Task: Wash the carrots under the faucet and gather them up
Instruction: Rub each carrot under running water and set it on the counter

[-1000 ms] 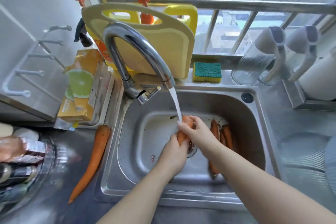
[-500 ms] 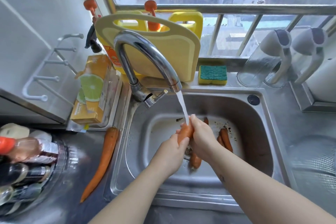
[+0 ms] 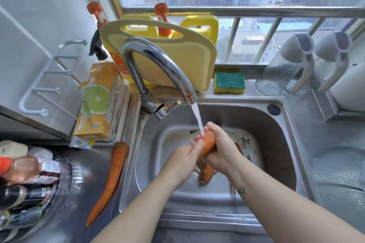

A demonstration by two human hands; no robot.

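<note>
Water runs from the chrome faucet (image 3: pixel 158 65) onto the thick end of a carrot (image 3: pixel 207 142) that I hold over the steel sink (image 3: pixel 276 136). My right hand (image 3: pixel 221 148) wraps around it from the right. My left hand (image 3: pixel 185 156) grips its lower part from the left. Another carrot (image 3: pixel 206 173) lies on the sink floor under my hands, and a further carrot (image 3: pixel 239 149) shows behind my right wrist. One long carrot (image 3: pixel 112 179) lies on the counter left of the sink.
A yellow cutting board (image 3: pixel 173 61) leans behind the faucet, with yellow jugs behind it. A green and yellow sponge (image 3: pixel 229 83) sits on the sink ledge. An orange box (image 3: pixel 96 102) stands at left, bottles (image 3: pixel 25 179) at lower left, clear jugs (image 3: pixel 284 69) at right.
The held carrot has risen slightly, its thick end now sitting under the stream. My hands have shifted their grip along it. The view has moved a little.
</note>
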